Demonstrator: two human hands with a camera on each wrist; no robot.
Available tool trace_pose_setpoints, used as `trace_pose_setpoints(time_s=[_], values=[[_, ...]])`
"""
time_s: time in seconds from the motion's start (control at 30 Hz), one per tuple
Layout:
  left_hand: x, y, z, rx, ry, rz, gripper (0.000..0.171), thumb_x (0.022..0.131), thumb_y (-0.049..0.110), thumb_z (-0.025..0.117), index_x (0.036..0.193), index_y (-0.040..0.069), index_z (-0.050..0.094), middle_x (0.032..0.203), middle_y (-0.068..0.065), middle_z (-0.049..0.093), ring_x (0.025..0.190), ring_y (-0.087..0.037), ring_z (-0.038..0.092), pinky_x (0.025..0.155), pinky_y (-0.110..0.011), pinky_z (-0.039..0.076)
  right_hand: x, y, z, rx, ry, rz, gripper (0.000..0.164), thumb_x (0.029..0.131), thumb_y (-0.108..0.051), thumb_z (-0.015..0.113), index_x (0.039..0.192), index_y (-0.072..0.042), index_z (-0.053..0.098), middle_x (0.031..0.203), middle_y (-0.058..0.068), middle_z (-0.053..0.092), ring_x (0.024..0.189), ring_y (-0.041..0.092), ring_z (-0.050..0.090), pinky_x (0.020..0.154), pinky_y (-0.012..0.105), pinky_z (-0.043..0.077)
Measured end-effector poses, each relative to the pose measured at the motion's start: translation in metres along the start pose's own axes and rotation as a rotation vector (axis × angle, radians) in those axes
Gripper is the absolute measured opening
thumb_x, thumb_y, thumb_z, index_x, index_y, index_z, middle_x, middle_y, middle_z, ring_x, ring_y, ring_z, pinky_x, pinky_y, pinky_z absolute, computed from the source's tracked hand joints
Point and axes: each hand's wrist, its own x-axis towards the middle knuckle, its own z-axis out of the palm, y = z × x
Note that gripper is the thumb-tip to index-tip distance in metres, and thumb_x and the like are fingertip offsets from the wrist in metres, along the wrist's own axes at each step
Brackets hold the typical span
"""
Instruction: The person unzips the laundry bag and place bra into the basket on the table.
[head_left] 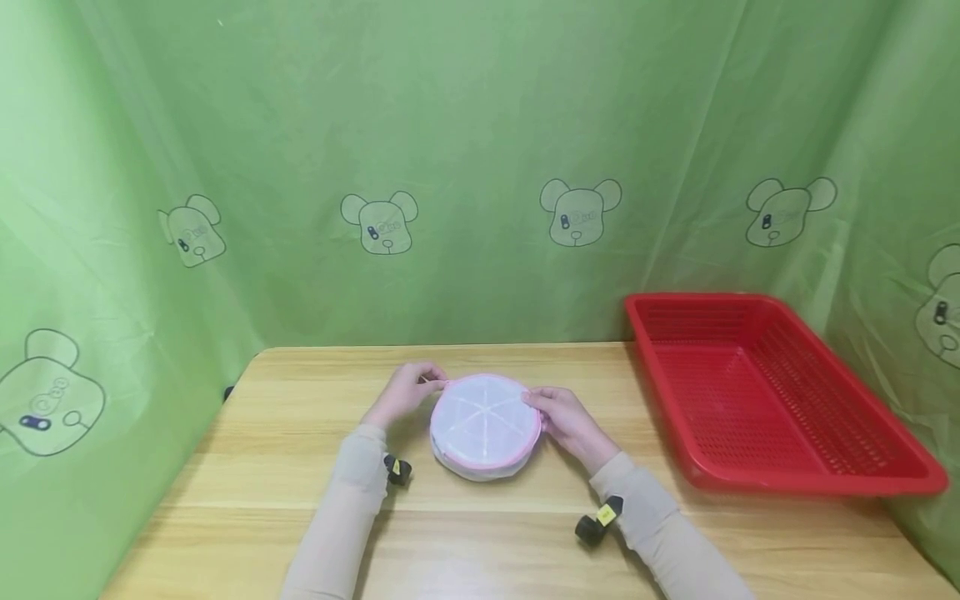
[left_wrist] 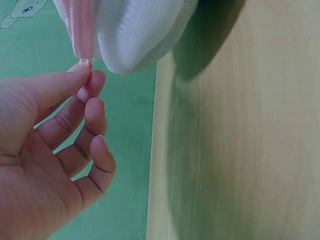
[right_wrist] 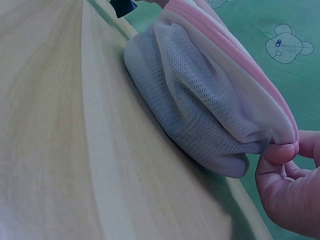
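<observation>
A round white mesh laundry bag (head_left: pixel 486 421) with a pink zipper around its top rim is held over the wooden table, its lower side sagging in folds. My left hand (head_left: pixel 408 390) pinches the small pink zipper pull (left_wrist: pixel 84 62) between thumb and index finger at the bag's left edge; the other fingers curl loosely. On the opposite side my right hand (head_left: pixel 566 421) grips the rim, thumb on top and fingers beneath. In the right wrist view the pink zipper (right_wrist: pixel 245 60) runs along the upper edge down to the right fingertips.
To the right on the table (head_left: pixel 465 542) stands a large red plastic basket (head_left: pixel 675 417) with slotted walls. A green curtain (head_left: pixel 480 100) printed with bear heads encloses the back and sides. Each wrist carries a small black camera (head_left: pixel 592 529).
</observation>
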Motion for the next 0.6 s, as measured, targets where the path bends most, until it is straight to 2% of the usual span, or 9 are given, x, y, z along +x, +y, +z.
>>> trace_pose_setpoints(time_s=[0.33,0.6], values=[[-0.0019,0.0001,-0.0016,0.010,-0.002,-0.024,0.005,0.090,0.013,0.067,0.094,0.012,0.070,0.093,-0.003,0.071,0.083,-0.014,0.062,0.079,-0.030,0.054,-0.0013,-0.0011,0.0013,-0.004,0.002,0.008,0.037,0.096,-0.010,0.058,0.123,0.013,0.049,0.081,-0.004,0.063,0.067,0.003,0.059,0.062,0.016,0.053],[-0.0053,-0.0013,-0.0027,0.018,-0.003,-0.022,0.005,0.090,0.013,0.067,0.093,0.011,0.070,0.093,-0.004,0.071,0.083,-0.015,0.062,0.079,-0.030,0.053,-0.0028,-0.0016,0.0025,0.001,0.015,0.006,0.030,0.096,-0.009,0.058,0.118,0.010,0.052,0.079,-0.005,0.063,0.066,0.003,0.059,0.061,0.016,0.053]])
